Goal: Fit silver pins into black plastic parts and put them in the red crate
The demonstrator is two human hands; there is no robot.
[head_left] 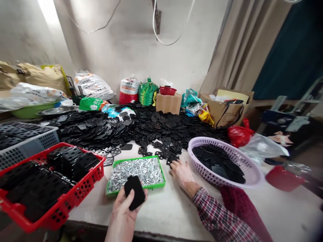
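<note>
My left hand (126, 205) is closed around a flat black plate (135, 191) with rounded corners and a small tab at its top. It holds the plate tilted over the near edge of a green tray (164, 183) filled with small silvery metal pins. My right hand (183, 174), in a plaid sleeve, lies to the right of the tray, palm down with fingers stretched forward. Its fingertips reach the near edge of a heap of loose black plates (161, 127), many with holes. Whether they touch a plate is hard to see.
A red basket (83, 193) of stacked black plates stands at left, with a grey crate (32, 144) behind. A lilac basket (254, 171) of black plates is at right, above maroon cloth (242, 208). Bags and a cardboard box (168, 102) line the wall.
</note>
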